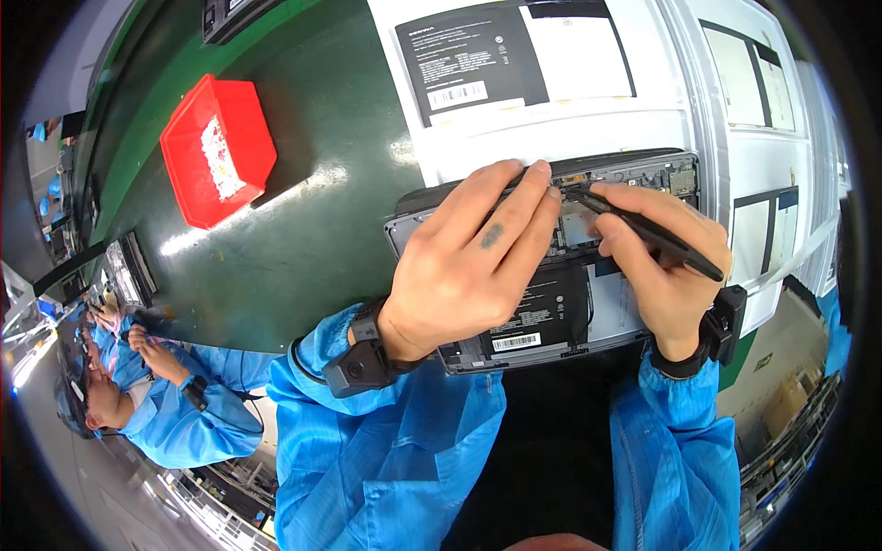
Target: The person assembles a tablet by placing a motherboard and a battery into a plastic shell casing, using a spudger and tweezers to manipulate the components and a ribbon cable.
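Observation:
An opened laptop body [450,356] lies tilted in front of me with its inside facing up. A flat black battery [542,308] with a white label sits in its near part, and a circuit board [627,174] runs along the far part. My left hand [478,253] rests across the laptop, fingers stretched out and fingertips on the board area; its thumb is hidden. Between the thumb and fingers of my right hand [675,248] are black tweezers [657,237], their tip down at the board near my left fingertips. What the tip touches is too small to tell.
A red bin [253,119] with small white pieces stands on the green table [312,266]. Beyond the laptop, a white tray [551,131] holds a larger battery [473,60]; more flat parts [749,78] lie at right. A co-worker in blue [197,427] sits at left.

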A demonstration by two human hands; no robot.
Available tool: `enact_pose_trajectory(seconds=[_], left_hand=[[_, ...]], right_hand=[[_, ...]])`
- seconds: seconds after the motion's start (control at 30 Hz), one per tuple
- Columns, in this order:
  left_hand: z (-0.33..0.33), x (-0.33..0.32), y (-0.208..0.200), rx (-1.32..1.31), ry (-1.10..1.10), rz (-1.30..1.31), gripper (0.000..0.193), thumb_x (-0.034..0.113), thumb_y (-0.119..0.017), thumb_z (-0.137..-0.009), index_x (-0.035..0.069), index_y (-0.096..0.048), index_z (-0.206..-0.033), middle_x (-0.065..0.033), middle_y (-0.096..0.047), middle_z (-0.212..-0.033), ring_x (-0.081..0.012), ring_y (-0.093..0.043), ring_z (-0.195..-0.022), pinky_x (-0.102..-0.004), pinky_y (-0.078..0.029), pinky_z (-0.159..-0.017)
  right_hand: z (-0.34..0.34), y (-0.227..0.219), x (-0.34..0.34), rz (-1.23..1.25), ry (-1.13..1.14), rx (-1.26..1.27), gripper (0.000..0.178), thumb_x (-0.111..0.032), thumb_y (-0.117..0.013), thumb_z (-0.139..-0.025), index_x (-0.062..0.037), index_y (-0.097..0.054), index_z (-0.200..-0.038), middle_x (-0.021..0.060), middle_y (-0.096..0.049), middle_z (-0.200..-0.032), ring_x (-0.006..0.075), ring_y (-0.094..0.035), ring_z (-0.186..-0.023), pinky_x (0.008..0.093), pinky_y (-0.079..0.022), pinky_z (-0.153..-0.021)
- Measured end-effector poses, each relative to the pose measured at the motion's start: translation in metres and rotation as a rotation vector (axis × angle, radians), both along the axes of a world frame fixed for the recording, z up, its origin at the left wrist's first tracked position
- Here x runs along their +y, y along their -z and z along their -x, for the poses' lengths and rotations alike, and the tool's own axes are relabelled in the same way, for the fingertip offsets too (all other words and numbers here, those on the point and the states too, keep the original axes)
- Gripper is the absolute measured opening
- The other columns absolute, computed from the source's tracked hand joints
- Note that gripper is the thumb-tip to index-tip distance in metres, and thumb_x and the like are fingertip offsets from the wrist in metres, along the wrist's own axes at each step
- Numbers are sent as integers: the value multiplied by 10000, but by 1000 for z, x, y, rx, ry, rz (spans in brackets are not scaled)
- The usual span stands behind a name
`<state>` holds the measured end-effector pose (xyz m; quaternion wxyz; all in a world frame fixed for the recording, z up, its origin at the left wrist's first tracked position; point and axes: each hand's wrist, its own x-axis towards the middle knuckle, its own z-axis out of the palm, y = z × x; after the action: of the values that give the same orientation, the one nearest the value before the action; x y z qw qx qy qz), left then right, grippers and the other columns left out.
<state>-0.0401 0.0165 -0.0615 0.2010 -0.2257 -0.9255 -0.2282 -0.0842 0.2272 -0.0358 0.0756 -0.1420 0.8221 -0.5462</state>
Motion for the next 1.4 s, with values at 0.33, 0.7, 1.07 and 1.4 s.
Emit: enact_pose_trajectory(seconds=[0.33,0.7,1.07,1.4], left_hand=[[0,3,-4,-56,-14,-18,377,-42,-734,-669,-16,-742,-1045,-146,-708,-1146,-318,-696,-1020,-393,-610,-829],[-7,-2,-29,-184,-27,-25,433,-59,-724,-743,10,-702,-1170,-178,-681,-1210,-353,-675,-1091,-408,-564,-927],[-129,-38,-10,-875,-470,-1070,347,55,-729,-942,-60,-558,-1221,-83,-732,-944,-112,-687,-793,-272,-575,-700],[-88,-43,-67,-802,-318,-1473,409,26,-660,-959,49,-452,-1311,-51,-653,-1141,-109,-646,-1010,-264,-548,-832]], right_hand=[[3,2,-7,50,-23,-16,251,50,-784,-796,50,-744,-1044,170,-762,-943,198,-747,-802,264,-568,-676],[4,-6,0,179,134,-248,172,-8,-754,-894,38,-751,-1060,70,-730,-828,83,-669,-661,177,-475,-540],[15,-31,62,252,110,-39,223,4,-710,-905,65,-710,-1120,109,-727,-928,119,-645,-693,230,-497,-631],[25,-14,112,272,190,107,230,-15,-666,-944,62,-684,-1159,67,-677,-848,88,-575,-626,212,-418,-561]])
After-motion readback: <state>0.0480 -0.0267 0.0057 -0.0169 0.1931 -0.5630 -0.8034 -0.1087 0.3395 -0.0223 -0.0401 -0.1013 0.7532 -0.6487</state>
